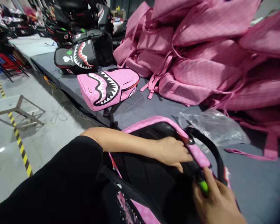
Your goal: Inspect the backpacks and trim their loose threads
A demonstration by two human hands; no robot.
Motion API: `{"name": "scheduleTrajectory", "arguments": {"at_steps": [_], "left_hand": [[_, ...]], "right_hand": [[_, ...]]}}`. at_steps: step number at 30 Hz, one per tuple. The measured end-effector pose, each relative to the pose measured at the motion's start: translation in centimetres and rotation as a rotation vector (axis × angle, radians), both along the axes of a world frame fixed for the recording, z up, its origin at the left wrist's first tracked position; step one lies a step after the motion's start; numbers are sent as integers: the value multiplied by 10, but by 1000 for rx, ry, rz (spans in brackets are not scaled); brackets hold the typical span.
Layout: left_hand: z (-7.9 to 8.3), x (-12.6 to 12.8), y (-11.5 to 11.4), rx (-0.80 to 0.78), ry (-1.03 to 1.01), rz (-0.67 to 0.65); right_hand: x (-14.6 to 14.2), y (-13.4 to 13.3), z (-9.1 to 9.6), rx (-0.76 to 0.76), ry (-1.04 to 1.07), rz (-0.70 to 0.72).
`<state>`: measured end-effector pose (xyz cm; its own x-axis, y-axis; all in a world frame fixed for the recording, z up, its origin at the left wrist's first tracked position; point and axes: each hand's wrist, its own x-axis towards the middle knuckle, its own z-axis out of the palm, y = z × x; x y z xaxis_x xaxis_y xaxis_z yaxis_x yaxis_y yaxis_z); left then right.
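Note:
A pink backpack (151, 121) lies open before me on the grey-covered table, its black lining showing. My left hand (172, 152) reaches across into the opening, its fingers closed at the inner edge near the top. The thumb points down, and the fingertips are partly hidden against the dark lining. At the right side of the opening, my right hand (217, 199) is closed around a small tool with a bright green part (203, 186); blur hides its exact kind. A black carry handle (212, 146) arches up just beyond the right hand.
A finished-looking pink shark-mouth backpack (128, 76) lies farther up the table. Pink bags (200, 65) are piled high at right, with a clear plastic bag (214, 127) in front. Dark shark-mouth backpacks (81, 54) stand behind. A metal-framed stool (18, 109) is on the floor at left.

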<state>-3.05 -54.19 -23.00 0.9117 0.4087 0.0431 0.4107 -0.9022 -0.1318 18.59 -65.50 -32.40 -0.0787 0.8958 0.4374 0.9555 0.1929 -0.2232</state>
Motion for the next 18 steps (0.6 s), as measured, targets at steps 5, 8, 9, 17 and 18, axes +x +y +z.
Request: {"name": "scheduleTrajectory", "arguments": {"at_steps": [5,8,9,17,18], "left_hand": [[-4,-62,20,54,-49,49],[-4,-96,36,107,-68,53],[-5,-99,37,130,-88,66],[-21,-49,11,-102,-196,-17],[-23,-48,11,-121,-188,-47]], "right_hand": [[-8,15,-14,-93,-83,-298],[-3,18,-10,-203,7,-338],[-1,19,-6,-219,114,-324],[-20,15,45,-236,825,-137],[-25,14,48,-191,881,-133]]}}
